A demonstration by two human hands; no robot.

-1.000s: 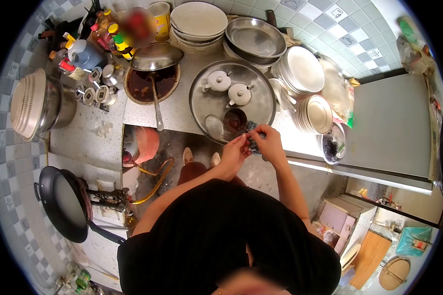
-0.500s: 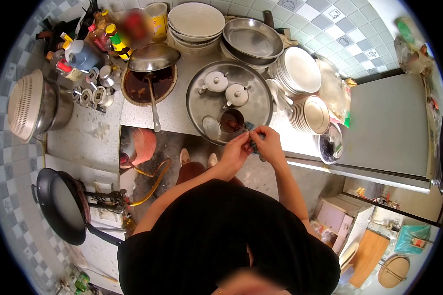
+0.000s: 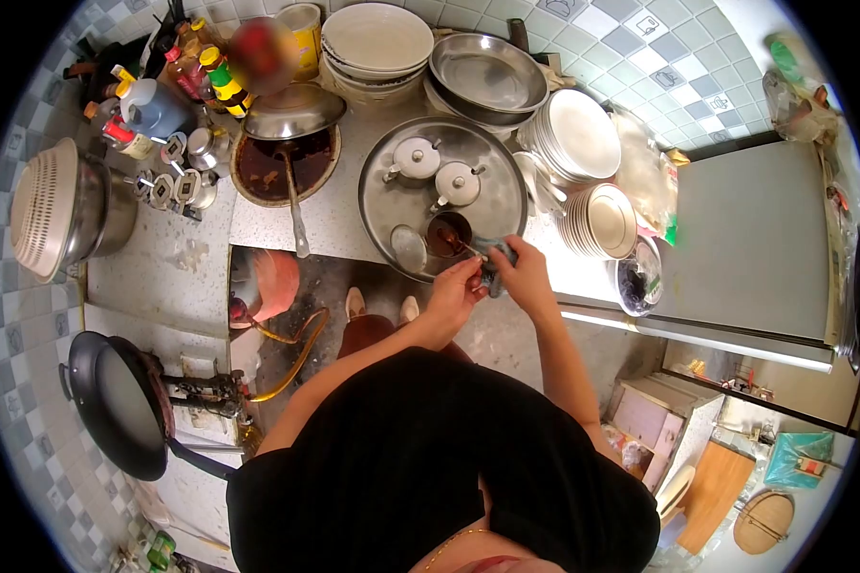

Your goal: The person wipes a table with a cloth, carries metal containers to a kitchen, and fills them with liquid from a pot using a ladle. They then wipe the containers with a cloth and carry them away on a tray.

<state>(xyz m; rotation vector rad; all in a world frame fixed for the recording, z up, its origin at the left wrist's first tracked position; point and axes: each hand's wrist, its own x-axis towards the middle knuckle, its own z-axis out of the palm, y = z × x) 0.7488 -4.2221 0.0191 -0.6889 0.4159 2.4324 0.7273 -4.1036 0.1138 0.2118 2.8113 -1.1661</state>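
Note:
My left hand (image 3: 456,289) is closed, its fingertips against the near side of a grey-blue cloth (image 3: 493,279). What those fingers pinch is hidden. Bunched in my right hand (image 3: 526,275) is the same cloth. A thin light handle (image 3: 472,249), perhaps of a small spoon, slants from the cloth into an uncovered pot (image 3: 448,235) holding dark reddish contents. Beside that pot, a round lid (image 3: 409,248) leans on the steel tray (image 3: 382,205). Two white lidded pots (image 3: 416,159) with handles sticking out share the tray.
Left of the tray is a bowl of dark sauce (image 3: 258,177) with a ladle (image 3: 298,224) and a metal lid (image 3: 294,113). Stacked plates (image 3: 583,134) and small dishes (image 3: 610,222) stand right. A wok (image 3: 119,406) sits at left; bottles (image 3: 225,84) stand behind.
The grey-blue cloth shows larger and more bunched between my hands. A thin handle now shows reaching into the open pot. My right hand has shifted slightly toward me.

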